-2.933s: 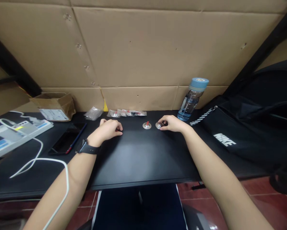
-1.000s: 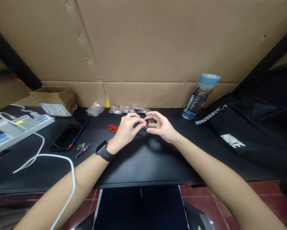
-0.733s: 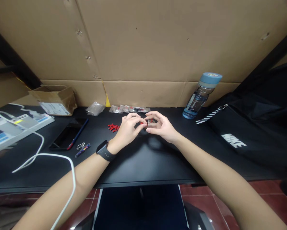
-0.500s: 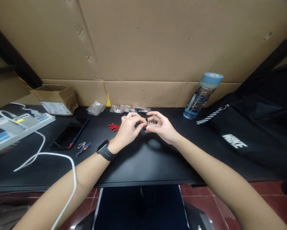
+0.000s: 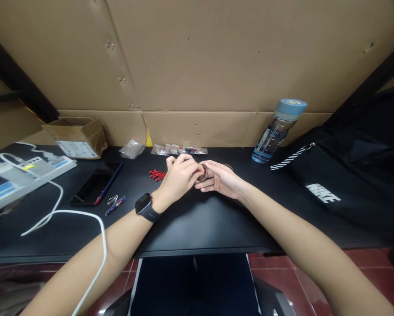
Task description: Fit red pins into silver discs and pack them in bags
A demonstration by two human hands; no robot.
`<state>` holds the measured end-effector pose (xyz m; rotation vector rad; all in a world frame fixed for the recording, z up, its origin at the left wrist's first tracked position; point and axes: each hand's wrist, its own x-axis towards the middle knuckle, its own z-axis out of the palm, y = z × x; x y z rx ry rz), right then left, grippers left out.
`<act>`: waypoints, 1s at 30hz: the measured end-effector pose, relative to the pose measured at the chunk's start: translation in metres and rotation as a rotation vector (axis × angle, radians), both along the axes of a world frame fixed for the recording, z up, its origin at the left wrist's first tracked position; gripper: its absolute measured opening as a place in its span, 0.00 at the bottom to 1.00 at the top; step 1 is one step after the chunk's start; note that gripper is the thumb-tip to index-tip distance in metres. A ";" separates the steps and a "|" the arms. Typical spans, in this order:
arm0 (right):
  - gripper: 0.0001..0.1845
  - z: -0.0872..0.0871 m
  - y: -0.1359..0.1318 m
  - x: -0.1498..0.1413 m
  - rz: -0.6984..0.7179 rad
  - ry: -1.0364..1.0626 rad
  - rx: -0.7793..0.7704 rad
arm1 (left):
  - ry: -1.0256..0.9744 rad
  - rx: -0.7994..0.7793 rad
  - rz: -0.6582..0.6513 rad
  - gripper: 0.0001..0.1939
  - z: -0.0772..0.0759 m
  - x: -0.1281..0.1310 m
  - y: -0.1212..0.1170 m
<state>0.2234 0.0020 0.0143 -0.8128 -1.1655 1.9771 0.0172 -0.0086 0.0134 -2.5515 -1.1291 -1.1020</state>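
My left hand (image 5: 180, 177), with a dark watch on its wrist, is closed in a pinch above the black table. A bit of red shows at its fingertips, but what it grips is mostly hidden. Facing it, my right hand (image 5: 221, 179) curls its fingers round a small round brown object (image 5: 203, 173) with a shiny rim. The fingertips of both hands meet at this object. Just left of my left hand lies a bunch of short red strips (image 5: 157, 175). Behind the hands lie several small clear packets (image 5: 179, 150) with round items inside.
At the left are a white power strip (image 5: 35, 171) with cables, a phone (image 5: 96, 183), a pocket-sized blue item with rings (image 5: 115, 205) and a cardboard box (image 5: 77, 137). A clear plastic bag (image 5: 131, 149) is near the wall. A water bottle (image 5: 274, 131) and a black bag (image 5: 342, 175) stand right.
My right hand has turned, and its fingers now lie more together around the round object, which shows its brown side. My left hand stays close to the same place, still pinching.
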 end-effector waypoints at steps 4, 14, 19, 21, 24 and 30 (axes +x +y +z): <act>0.11 -0.003 0.002 -0.001 -0.035 -0.010 -0.032 | 0.054 0.021 -0.011 0.09 0.001 -0.001 0.000; 0.30 -0.012 0.004 -0.004 -0.185 0.023 0.168 | -0.166 -0.424 0.161 0.05 0.005 0.003 -0.003; 0.38 -0.015 0.008 0.000 -0.191 -0.136 0.511 | -0.325 -0.634 0.072 0.08 -0.005 0.001 0.006; 0.38 -0.014 0.008 0.002 -0.187 -0.190 0.671 | -0.484 -0.766 -0.034 0.11 -0.010 0.002 0.009; 0.35 -0.010 0.005 0.003 -0.228 -0.206 0.845 | -0.703 -0.880 -0.152 0.14 -0.013 0.006 0.010; 0.37 -0.005 -0.002 -0.001 -0.325 -0.244 0.726 | -0.573 -0.679 -0.145 0.11 -0.006 0.001 0.009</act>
